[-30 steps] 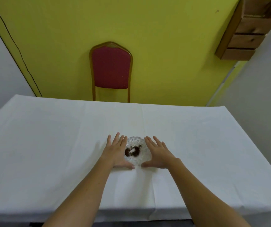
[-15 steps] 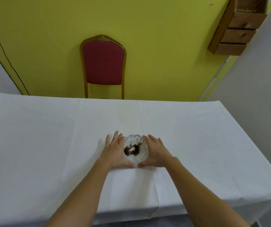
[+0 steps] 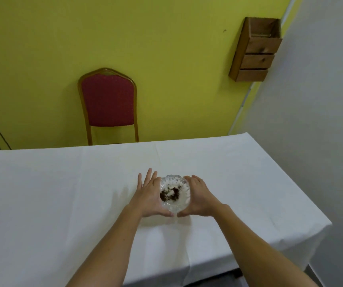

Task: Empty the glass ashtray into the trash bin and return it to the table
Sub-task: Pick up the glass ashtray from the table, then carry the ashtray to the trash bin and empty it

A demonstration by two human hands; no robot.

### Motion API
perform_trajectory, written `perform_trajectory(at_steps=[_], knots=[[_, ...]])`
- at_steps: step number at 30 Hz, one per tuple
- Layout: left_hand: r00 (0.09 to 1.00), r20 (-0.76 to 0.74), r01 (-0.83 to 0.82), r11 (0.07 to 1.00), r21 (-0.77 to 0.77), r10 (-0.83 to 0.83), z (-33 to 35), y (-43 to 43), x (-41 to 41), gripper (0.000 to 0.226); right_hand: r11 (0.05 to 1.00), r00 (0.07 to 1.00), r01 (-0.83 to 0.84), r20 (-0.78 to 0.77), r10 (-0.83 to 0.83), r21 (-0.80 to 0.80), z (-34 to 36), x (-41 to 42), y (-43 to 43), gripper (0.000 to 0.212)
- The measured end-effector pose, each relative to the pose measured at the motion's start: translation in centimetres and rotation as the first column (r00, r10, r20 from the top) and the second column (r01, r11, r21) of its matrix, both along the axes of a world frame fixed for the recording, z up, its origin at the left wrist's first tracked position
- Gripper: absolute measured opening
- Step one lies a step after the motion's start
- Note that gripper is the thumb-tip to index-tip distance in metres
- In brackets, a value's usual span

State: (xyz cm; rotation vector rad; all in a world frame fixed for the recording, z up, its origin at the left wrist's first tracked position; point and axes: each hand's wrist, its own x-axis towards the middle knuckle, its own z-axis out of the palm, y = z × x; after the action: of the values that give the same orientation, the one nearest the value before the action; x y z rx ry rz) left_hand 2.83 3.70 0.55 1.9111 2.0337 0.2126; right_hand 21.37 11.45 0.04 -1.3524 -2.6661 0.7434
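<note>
Glass ashtray (image 3: 174, 193) sits between the two hands on the white table (image 3: 52, 193), with dark ash and pale bits inside. The left hand (image 3: 149, 196) presses its side with fingers (image 3: 145, 179) spread and nearly flat; the right hand (image 3: 200, 198) cups the other side, fingers curved around the rim. Both thumbs almost meet at the near edge. I cannot tell if it is lifted yet. Judging from this, the task is only starting: carrying, emptying and returning all remain, and no trash bin is visible.
</note>
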Motion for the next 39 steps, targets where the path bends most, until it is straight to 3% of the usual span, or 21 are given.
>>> perform_trajectory(at_steps=[9,22,27,39], knots=[[0.987,-0.082,0.148,0.981,0.128,-0.138,6.6,5.2,9.0,0.133,0.975,0.991,0.107,-0.097,-0.09,0.193,7.1,9.8,2.2,0.123],[0.921,-0.15,0.389,0.88,0.274,-0.36,12.7,12.6,31.2,0.131,0.89,0.946,0.324,-0.133,-0.296,0.32,14.1,32.8,4.8,0.126],[0.889,-0.116,0.457,0.838,0.297,-0.443,12.3,14.7,39.5,0.129,0.842,0.89,0.456,-0.172,-0.423,0.286,13.5,40.8,4.9,0.127],[0.775,-0.111,0.629,0.744,0.224,-0.622,10.0,17.5,52.2,0.123,0.781,0.804,0.594,-0.159,-0.573,0.192,10.0,53.1,5.3,0.126]])
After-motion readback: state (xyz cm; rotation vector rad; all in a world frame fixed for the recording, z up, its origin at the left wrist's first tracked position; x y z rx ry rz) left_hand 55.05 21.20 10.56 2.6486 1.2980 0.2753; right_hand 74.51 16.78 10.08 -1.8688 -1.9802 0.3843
